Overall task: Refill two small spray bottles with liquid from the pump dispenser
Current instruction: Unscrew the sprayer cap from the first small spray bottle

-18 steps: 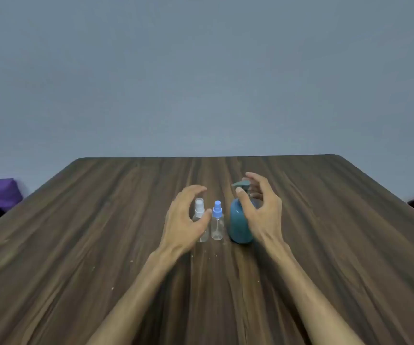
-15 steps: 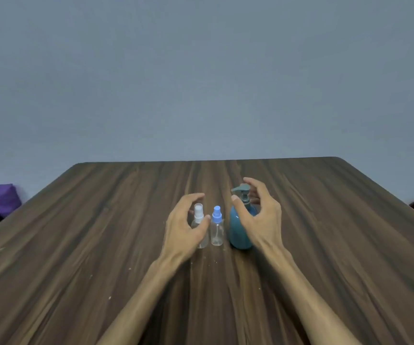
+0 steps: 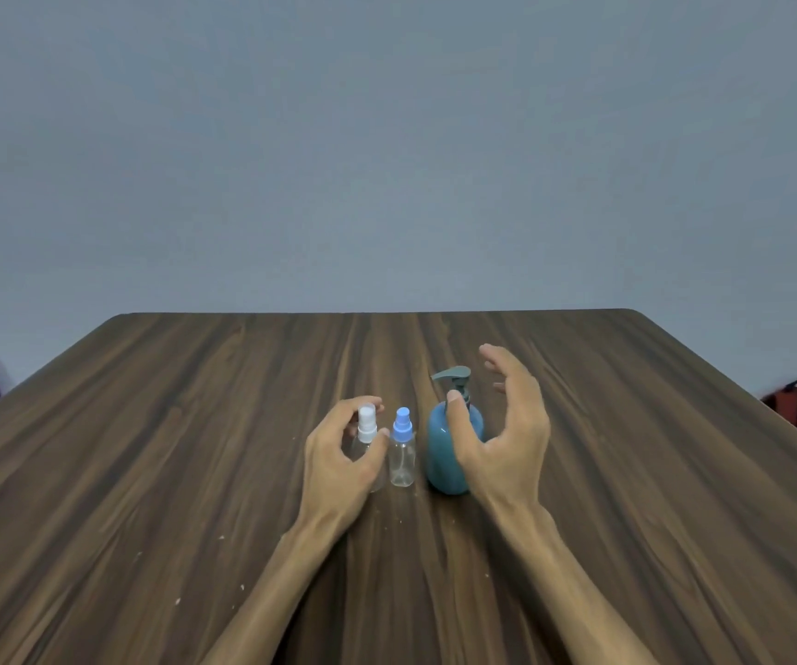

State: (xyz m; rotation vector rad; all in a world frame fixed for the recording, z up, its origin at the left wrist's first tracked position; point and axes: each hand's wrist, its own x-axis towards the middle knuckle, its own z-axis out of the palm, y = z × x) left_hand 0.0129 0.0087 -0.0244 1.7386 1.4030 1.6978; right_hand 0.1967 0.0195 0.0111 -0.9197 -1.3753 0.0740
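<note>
Dark wood table [image 3: 147,472], grey wall behind. Frame centre: white-capped spray bottle [image 3: 366,427], blue-capped spray bottle [image 3: 402,448], pump dispenser [image 3: 449,448], all upright. Left hand [image 3: 339,460] curls loosely around the white-capped one; right hand [image 3: 502,439] spread, cupping the dispenser's right side.

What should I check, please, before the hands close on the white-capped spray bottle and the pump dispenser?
1. All three containers upright on the table: ok.
2. Left hand curled around the white-capped spray bottle: ok; firm contact cannot tell.
3. Right hand open beside the pump dispenser, thumb in front of its neck: ok, not yet gripping.
4. Blue-capped spray bottle stands free between the two, close to the left thumb: ok, but easy to knock.
5. Caps removed for filling: not ok, both spray caps on.
6. Liquid level in the dispenser: cannot tell, body opaque.
</note>
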